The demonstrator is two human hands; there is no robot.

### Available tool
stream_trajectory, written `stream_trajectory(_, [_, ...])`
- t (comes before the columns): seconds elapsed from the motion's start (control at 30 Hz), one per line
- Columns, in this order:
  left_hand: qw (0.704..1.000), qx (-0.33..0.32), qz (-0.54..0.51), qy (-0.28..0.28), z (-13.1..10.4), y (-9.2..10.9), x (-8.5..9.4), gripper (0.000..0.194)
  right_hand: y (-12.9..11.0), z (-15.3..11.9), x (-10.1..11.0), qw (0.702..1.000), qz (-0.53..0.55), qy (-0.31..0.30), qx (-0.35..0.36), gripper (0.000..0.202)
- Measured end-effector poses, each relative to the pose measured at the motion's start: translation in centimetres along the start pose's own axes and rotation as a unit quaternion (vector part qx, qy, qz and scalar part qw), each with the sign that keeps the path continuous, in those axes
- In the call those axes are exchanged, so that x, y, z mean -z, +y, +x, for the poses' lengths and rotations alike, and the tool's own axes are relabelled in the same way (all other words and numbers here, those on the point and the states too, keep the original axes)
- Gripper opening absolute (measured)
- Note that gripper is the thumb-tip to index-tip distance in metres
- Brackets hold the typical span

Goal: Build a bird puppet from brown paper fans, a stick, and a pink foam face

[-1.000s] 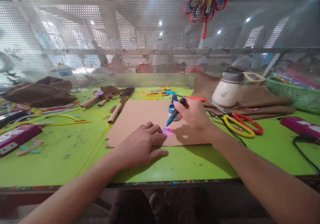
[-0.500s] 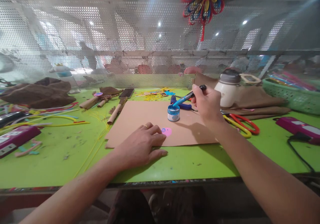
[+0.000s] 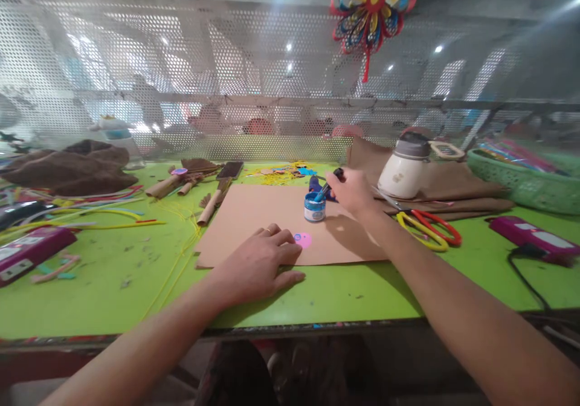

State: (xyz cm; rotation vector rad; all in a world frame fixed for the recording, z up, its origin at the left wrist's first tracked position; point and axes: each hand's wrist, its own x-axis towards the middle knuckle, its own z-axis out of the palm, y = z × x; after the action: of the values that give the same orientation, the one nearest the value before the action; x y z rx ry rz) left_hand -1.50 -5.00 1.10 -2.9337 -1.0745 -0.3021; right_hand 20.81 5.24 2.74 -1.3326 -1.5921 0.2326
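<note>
My right hand (image 3: 351, 190) is closed around a dark-handled paintbrush (image 3: 327, 190) whose tip dips into a small jar of blue paint (image 3: 315, 208). The jar stands upright on a sheet of brown cardboard (image 3: 254, 212). Fingers spread, my left hand (image 3: 263, 261) lies partly on the cardboard and partly on the green table. Its fingertips touch the edge of a pink round cutout (image 3: 303, 240) bearing small blue marks. Behind the jar lies a blue-handled tool (image 3: 314, 183), partly hidden by my right hand and the brush.
Red and yellow-handled scissors (image 3: 428, 229) lie right of the cardboard, near a white bottle (image 3: 403, 167) and a green basket (image 3: 521, 179). Purple power strips (image 3: 534, 237) rest at both sides. Brown paper rolls (image 3: 212, 203) and yellow strings (image 3: 181, 249) are to the left.
My right hand has moved left and down, pushing the brush deeper into the paint jar and holding it more steeply. My left hand stays in place on the cardboard.
</note>
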Motion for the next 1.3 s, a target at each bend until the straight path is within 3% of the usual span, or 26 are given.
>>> stream_trajectory(0.1, [1.000, -0.001, -0.008, 0.002, 0.0, 0.1, 0.1, 0.031, 0.7, 0.0, -0.9, 0.997, 0.012, -0.075, -0.007, 0.032])
stream_trajectory(0.17, [1.000, 0.000, -0.011, 0.002, 0.1, 0.1, 0.1, 0.031, 1.2, 0.0, -1.2, 0.996, 0.029, -0.086, -0.007, 0.030])
stream_trajectory(0.3, [1.000, 0.000, -0.010, 0.003, 0.0, 0.1, 0.0, 0.032, 1.2, 0.1, -0.5, 0.998, 0.048, -0.037, 0.006, 0.034])
stream_trajectory(0.5, [1.000, -0.001, -0.004, -0.015, 0.1, 0.1, 0.1, 0.032, -0.5, -0.7, 2.5, 0.993, 0.072, 0.090, 0.036, 0.034])
stream_trajectory(0.6, [1.000, -0.004, -0.003, -0.022, 0.3, 0.1, 0.2, 0.031, -1.2, -1.4, 3.5, 0.985, 0.127, 0.116, 0.033, 0.031])
stream_trajectory(0.7, [1.000, -0.003, -0.003, -0.026, 0.3, 0.2, 0.3, 0.032, -1.8, -2.2, 3.6, 0.984, 0.170, 0.059, 0.019, 0.028])
stream_trajectory(0.87, [1.000, -0.007, -0.012, -0.016, 0.1, 0.0, 0.2, 0.034, -2.7, -3.4, 2.5, 0.991, 0.120, -0.059, 0.026, 0.031])
stream_trajectory(1.3, [1.000, 0.004, -0.011, -0.026, 0.2, 0.2, 0.4, 0.033, -2.4, -4.0, 0.8, 0.985, 0.123, -0.116, -0.015, 0.028])
